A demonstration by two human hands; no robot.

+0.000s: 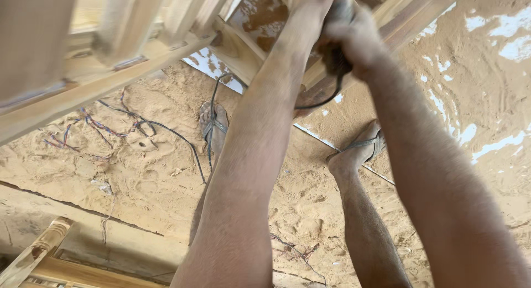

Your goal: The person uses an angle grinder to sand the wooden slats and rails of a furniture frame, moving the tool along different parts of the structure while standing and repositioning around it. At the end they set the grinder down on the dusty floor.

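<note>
Both arms reach up and away from the camera toward a pale wooden frame (pixel 166 50) that fills the upper part of the view, its rails slanting from lower left to upper right. The right hand (pixel 354 36) is wrapped shut around a dark power tool (pixel 334 58), fingers closed over its body, just under the frame's slanted rail; the tool's long axis runs roughly up and down, though which end leads cannot be told. A black cord (pixel 321 103) loops out from below the grip. The left hand (pixel 312 3) sits beside it at the top edge, mostly cut off, so how far its fingers are open cannot be told. Below, the floor (pixel 155 183) is thick with sawdust, and two sandalled feet (pixel 213 122) stand on it, well apart. Coloured wires (pixel 91 125) and a dark cable (pixel 177 136) trail across the sawdust at left. A turned wooden post (pixel 33 255) lies at the lower left corner. Open floor shows between the legs and to the right.
</note>
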